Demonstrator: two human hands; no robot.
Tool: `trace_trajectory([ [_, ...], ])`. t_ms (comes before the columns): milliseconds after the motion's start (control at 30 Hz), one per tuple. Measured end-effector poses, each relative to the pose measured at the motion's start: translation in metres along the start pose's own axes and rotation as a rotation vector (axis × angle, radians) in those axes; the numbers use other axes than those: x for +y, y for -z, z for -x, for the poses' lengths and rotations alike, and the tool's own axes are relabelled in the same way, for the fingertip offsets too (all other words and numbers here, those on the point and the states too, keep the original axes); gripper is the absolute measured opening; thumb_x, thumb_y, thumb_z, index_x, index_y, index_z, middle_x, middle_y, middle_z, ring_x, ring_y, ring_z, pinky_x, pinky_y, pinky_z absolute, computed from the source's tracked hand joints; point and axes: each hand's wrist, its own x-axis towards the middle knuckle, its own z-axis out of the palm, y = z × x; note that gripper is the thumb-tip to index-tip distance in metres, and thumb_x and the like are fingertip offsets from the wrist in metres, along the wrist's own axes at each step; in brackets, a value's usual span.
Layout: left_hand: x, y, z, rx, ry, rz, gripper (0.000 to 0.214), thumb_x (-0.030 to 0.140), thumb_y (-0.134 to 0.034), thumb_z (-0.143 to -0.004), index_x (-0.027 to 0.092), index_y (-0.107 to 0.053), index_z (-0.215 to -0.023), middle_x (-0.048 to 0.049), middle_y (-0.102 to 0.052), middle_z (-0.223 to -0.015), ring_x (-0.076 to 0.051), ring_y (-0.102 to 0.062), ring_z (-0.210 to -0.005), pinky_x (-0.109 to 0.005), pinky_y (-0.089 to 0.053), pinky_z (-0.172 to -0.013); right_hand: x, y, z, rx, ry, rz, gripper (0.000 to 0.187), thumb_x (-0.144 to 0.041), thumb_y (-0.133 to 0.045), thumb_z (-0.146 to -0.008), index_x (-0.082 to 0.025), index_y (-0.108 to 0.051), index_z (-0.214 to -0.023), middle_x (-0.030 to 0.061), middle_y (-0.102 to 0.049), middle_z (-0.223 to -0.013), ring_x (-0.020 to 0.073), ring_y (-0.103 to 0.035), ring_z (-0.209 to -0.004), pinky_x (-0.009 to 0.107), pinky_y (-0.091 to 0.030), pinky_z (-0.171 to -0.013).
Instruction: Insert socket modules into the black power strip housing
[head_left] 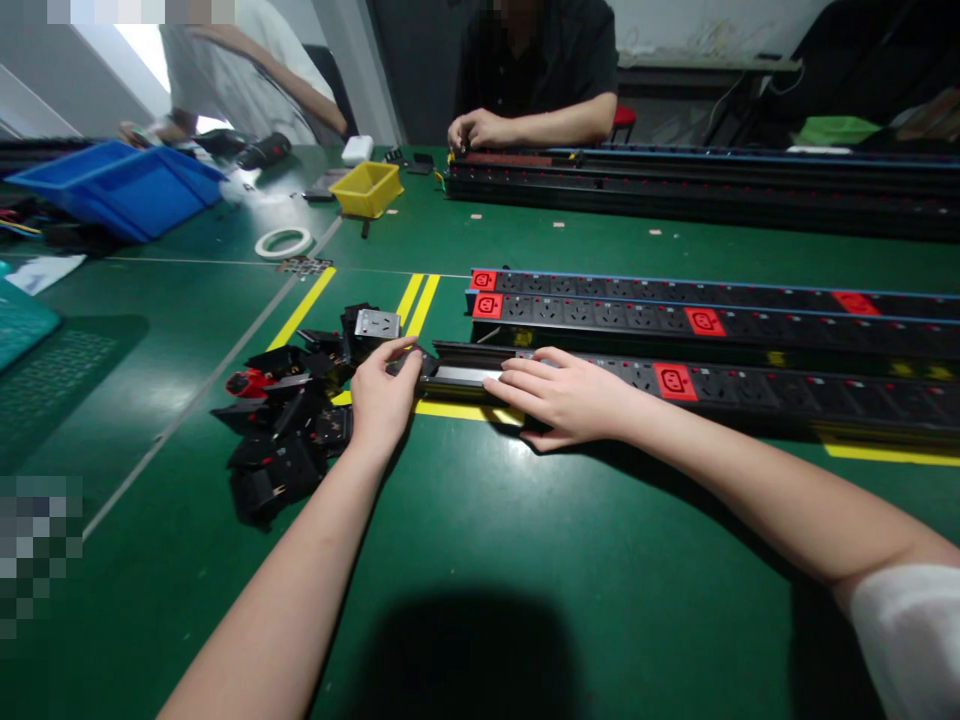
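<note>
My left hand (382, 390) is closed in a pinch on a small black socket module (424, 364) at the left end of the nearest power strip (727, 395). The fingers partly hide that module. A bare channel (469, 375) shows at this end of the strip, between my two hands. My right hand (574, 395) lies over the strip just right of the channel, fingers stretched out and apart, with the thumb at the near side. Beside my left hand is a pile of loose black socket modules (281, 465), with a red one (250, 383) among them.
Two more power strips (585, 312) lie behind mine. A yellow bin (367, 190), a tape roll (283, 243) and blue bins (157, 190) stand at the back left. Across the table, a co-worker's hand (480, 130) is at long black rails (675, 190); another person sits further left.
</note>
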Motion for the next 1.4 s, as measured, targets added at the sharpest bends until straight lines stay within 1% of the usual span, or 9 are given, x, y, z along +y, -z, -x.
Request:
trace_trajectory([
  [133,-0.009,-0.003,-0.006,0.034,0.003,0.123,0.042,0.043,-0.071,-0.082,0.019,-0.08,-0.115,-0.0063,-0.078,-0.1,-0.021,-0.071,-0.088,-0.032,-0.054,-0.084,0.0,0.001,0.0,-0.003,-0.001,-0.004,0.069,-0.047,-0.059,-0.098,-0.003,-0.052,-0.151,0.0213,-0.073,-0.128,0.0324,-0.065,-0.123,0.043,-0.043,-0.097],
  [333,-0.019,-0.009,-0.011,0.079,-0.031,0.244,0.034,0.04,-0.069,-0.086,0.017,-0.074,-0.11,-0.0075,-0.076,-0.106,-0.02,-0.071,-0.098,-0.031,-0.053,-0.091,0.0,0.0,0.0,0.003,0.002,0.022,0.068,-0.047,-0.057,-0.1,-0.004,-0.051,-0.151,0.0202,-0.073,-0.128,0.032,-0.064,-0.124,0.042,-0.042,-0.097],
  [533,-0.02,-0.011,-0.013,0.056,0.0,0.34,0.041,0.044,-0.072,-0.083,0.016,-0.075,-0.113,-0.009,-0.077,-0.108,-0.021,-0.072,-0.099,-0.033,-0.055,-0.093,0.0,0.0,0.001,-0.004,0.002,0.012,0.069,-0.047,-0.057,-0.1,-0.003,-0.05,-0.152,0.0213,-0.073,-0.128,0.0324,-0.065,-0.124,0.043,-0.044,-0.096],
  [667,-0.015,-0.011,-0.013,0.048,0.034,0.338,0.042,0.045,-0.071,-0.082,0.018,-0.076,-0.113,-0.0093,-0.079,-0.113,-0.023,-0.073,-0.107,-0.037,-0.056,-0.101,0.0,-0.001,0.001,0.0,-0.003,-0.008,0.068,-0.046,-0.058,-0.1,-0.003,-0.05,-0.152,0.0218,-0.073,-0.128,0.033,-0.064,-0.126,0.044,-0.045,-0.097],
  [767,-0.011,-0.01,-0.012,0.064,0.026,0.336,0.041,0.043,-0.07,-0.082,0.017,-0.078,-0.111,-0.01,-0.08,-0.115,-0.025,-0.073,-0.111,-0.038,-0.055,-0.105,0.0,-0.001,0.001,0.007,-0.002,-0.008,0.068,-0.045,-0.058,-0.099,-0.003,-0.051,-0.152,0.0215,-0.073,-0.128,0.0331,-0.064,-0.127,0.044,-0.044,-0.098],
  [933,-0.014,-0.01,-0.012,0.051,0.045,0.348,0.042,0.045,-0.067,-0.084,0.016,-0.08,-0.112,-0.0106,-0.08,-0.119,-0.027,-0.072,-0.117,-0.04,-0.053,-0.11,0.0,-0.003,0.001,0.007,-0.001,-0.014,0.071,-0.045,-0.06,-0.098,-0.003,-0.05,-0.154,0.0223,-0.072,-0.13,0.0337,-0.063,-0.127,0.044,-0.044,-0.098],
  [1100,-0.015,-0.01,-0.012,0.034,0.039,0.332,0.042,0.045,-0.067,-0.084,0.016,-0.08,-0.112,-0.0104,-0.08,-0.117,-0.026,-0.072,-0.115,-0.039,-0.053,-0.108,0.001,-0.004,0.001,0.001,-0.009,-0.019,0.07,-0.046,-0.058,-0.099,-0.005,-0.049,-0.155,0.0219,-0.072,-0.13,0.033,-0.063,-0.128,0.044,-0.043,-0.098],
  [1233,-0.01,-0.009,-0.009,0.041,-0.008,0.276,0.039,0.044,-0.065,-0.087,0.017,-0.078,-0.112,-0.0108,-0.079,-0.115,-0.025,-0.072,-0.11,-0.038,-0.054,-0.105,0.001,-0.003,0.001,0.007,0.0,-0.005,0.07,-0.046,-0.058,-0.099,-0.003,-0.049,-0.154,0.0218,-0.072,-0.13,0.0329,-0.064,-0.126,0.044,-0.043,-0.098],
  [1400,-0.011,-0.009,-0.007,0.04,-0.066,0.207,0.035,0.042,-0.061,-0.092,0.019,-0.075,-0.114,-0.0103,-0.078,-0.118,-0.023,-0.07,-0.112,-0.038,-0.052,-0.107,0.001,-0.003,0.001,-0.002,-0.011,-0.027,0.07,-0.046,-0.058,-0.099,-0.004,-0.049,-0.154,0.0225,-0.072,-0.13,0.0327,-0.064,-0.125,0.044,-0.043,-0.098],
])
